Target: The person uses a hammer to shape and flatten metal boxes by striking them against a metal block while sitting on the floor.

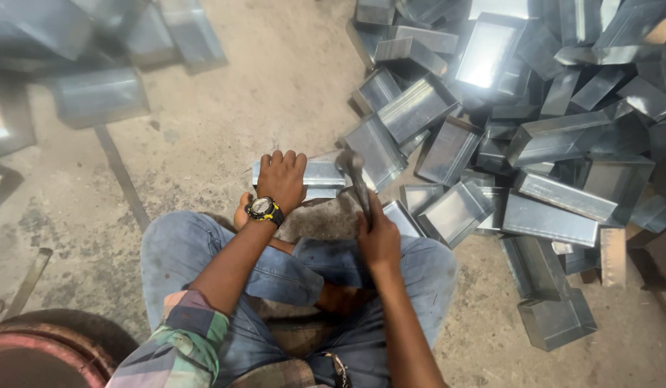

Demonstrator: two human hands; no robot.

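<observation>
Sitting cross-legged low in the frame, I press my left hand (pixel 281 179) flat, fingers spread, on a sheet-metal box (pixel 315 174) lying on the concrete floor (pixel 225 115) just above centre. My right hand (pixel 378 241) is clamped round the handle of a hammer (pixel 353 171), whose blurred head is over the box's right end, close beside my left fingers.

I judge the main risk to be a blow landing on those fingers, since they rest so near the striking spot. A glancing hit could also skid the thin box sideways or dent its wall, and its folded edges look sharp enough to cut my palm if it slips.

The box is dull grey galvanised sheet, rectangular, with creased seams. The floor is rough, stained and dusty. Farther off, at right and upper right, a heap of similar open boxes (pixel 548 144) lies tumbled, some catching glare; a few more sit blurred at upper left.
</observation>
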